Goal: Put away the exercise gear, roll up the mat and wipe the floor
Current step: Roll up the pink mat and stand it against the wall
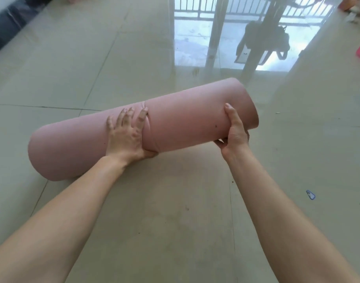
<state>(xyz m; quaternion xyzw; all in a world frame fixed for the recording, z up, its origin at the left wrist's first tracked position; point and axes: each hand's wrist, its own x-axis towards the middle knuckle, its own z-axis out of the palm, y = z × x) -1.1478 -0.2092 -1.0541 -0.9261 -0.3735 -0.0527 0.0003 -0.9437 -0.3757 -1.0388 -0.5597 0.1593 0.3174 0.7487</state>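
Mat (185, 123), rolled, lies on glossy tiled floor (175, 211), both hands' fingers (132, 115) wrapped around it

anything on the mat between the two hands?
No. Head view shows bare pink mat between the left hand and right hand, just a crease by the left.

Glossy beige tiled floor (175, 211) reflects bright balcony railing (232, 9).

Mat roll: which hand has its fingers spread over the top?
The left hand, fingers splayed across the mat mid-length. The right hand grips near the raised end.
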